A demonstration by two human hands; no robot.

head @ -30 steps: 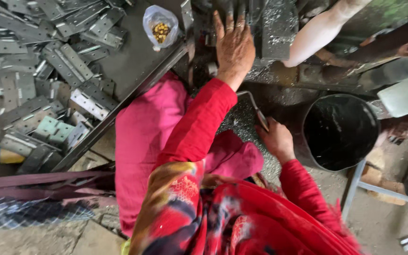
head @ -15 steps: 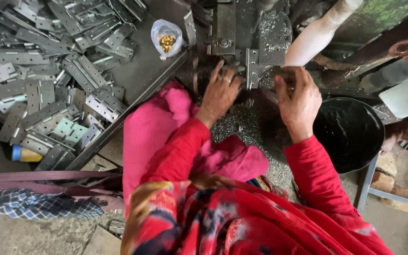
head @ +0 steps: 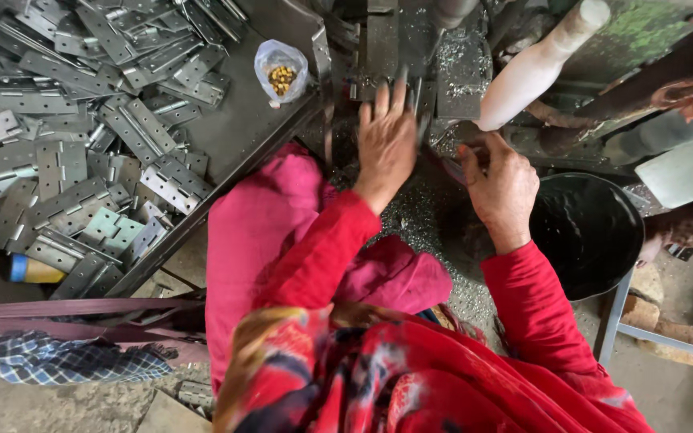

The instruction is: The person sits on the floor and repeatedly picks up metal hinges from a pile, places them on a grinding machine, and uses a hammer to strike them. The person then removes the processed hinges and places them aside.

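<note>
Since half a second ago, left hand (head: 387,144) has stretched forward, fingers spread flat on the machine bed (head: 459,80), while right hand (head: 500,183) stays curled, contents unclear.

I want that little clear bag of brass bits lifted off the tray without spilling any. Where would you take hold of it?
Pinch the plastic bag by its gathered, crumpled upper part, coming from above. The yellow pieces sit heaped low inside, so a top grip should keep them hanging there. It lies on a bare patch of the tray, beside the hinge plates, so access looks open.
</note>
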